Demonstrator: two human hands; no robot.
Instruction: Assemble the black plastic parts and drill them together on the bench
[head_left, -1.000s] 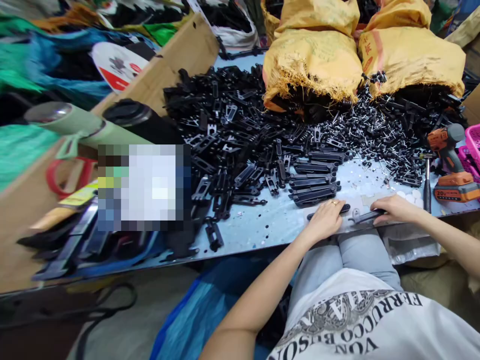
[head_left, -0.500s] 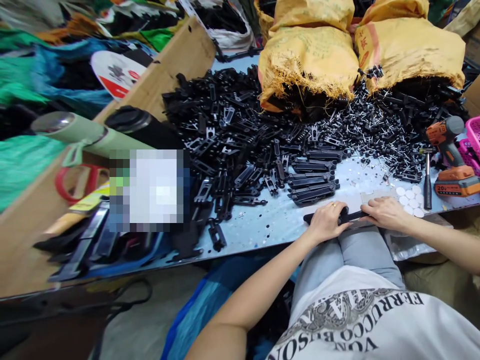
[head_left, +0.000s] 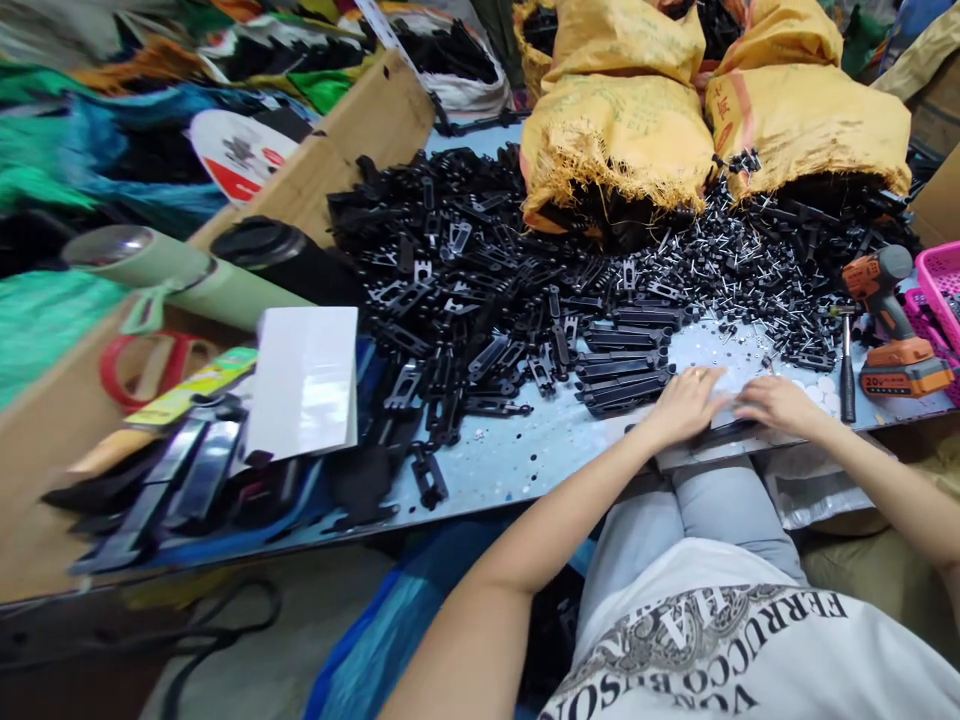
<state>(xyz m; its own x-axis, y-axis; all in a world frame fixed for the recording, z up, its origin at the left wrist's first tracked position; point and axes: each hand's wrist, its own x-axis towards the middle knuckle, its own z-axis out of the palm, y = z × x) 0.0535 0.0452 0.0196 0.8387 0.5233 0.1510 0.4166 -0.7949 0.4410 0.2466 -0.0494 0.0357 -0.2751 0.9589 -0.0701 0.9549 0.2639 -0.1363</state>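
Both my hands rest at the near edge of the light blue table [head_left: 525,455]. My left hand [head_left: 686,405] and my right hand [head_left: 776,403] press down side by side on a long black plastic strip [head_left: 724,432] that lies flat under them. Fingers of both hands are curled over the strip, and most of it is hidden. Just beyond my left hand lies a small stack of the same black strips [head_left: 626,365]. Small white round pads [head_left: 825,390] are scattered by my right hand.
A big heap of black plastic parts [head_left: 480,270] and black pins [head_left: 757,270] covers the table's middle. Two yellow sacks [head_left: 622,130] stand behind. An orange cordless drill [head_left: 892,320], a hammer [head_left: 846,370] and a pink basket [head_left: 946,285] lie right. A white card [head_left: 304,380] sits left.
My hands have come closer together and moved slightly up the table, now both pressing on the black strip. The view has shifted a little.
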